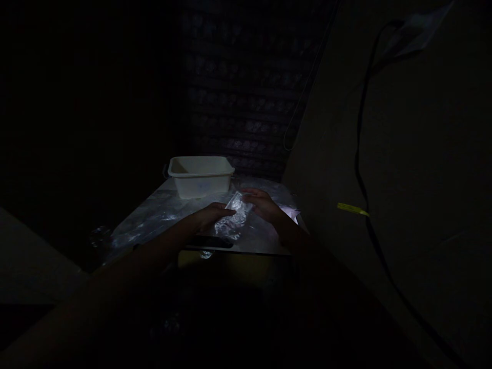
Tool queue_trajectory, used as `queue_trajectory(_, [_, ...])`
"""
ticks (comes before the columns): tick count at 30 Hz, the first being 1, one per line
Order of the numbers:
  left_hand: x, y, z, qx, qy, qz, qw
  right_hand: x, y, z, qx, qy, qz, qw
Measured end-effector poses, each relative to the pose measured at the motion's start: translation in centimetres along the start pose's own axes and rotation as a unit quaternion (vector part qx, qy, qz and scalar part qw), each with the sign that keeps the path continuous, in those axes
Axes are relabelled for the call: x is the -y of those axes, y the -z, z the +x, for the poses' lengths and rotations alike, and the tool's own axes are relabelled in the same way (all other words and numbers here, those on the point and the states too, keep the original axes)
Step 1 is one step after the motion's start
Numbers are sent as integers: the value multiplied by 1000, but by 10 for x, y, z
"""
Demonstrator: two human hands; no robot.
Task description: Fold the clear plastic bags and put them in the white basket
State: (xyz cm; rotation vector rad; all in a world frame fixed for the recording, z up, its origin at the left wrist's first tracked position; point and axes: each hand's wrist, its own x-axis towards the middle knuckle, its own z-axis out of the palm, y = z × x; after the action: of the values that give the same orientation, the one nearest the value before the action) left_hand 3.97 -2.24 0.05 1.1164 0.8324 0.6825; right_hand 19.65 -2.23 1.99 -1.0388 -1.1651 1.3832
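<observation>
Both my hands hold a shiny clear plastic bag (239,210) above the table's near part. My left hand (212,215) grips its left side, with the thumb lying over the plastic. On the upper right side, my right hand (261,202) has its fingers closed on the bag's edge. Whatever may be inside the bag is too dim and glary to make out. Beyond my left hand stands a cream plastic tub (202,184) with a handle at its side.
Crumpled clear plastic sheeting (154,220) covers much of the table (269,243). A dark flat object (211,242) lies at its front edge. On the right wall hangs a black cable (358,154) with a yellow tag (351,208). The surroundings are very dark.
</observation>
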Motion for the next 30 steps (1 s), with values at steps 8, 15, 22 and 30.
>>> queue_trajectory(8, [7,2,12,-99,-122,-42,987,-15,-4,2,38,-52,-21,998])
queue_trajectory(15, [2,-2,7,-110,-121,-60,985,-16,-3,6,2,-17,-9,1000])
queue_trajectory(22, [-1,-2,5,-144,-106,-23,984,-17,-1,3,55,-8,-75,996])
queue_trajectory(30, [-2,1,4,-156,-106,-12,982,-18,4,7,34,11,-77,996])
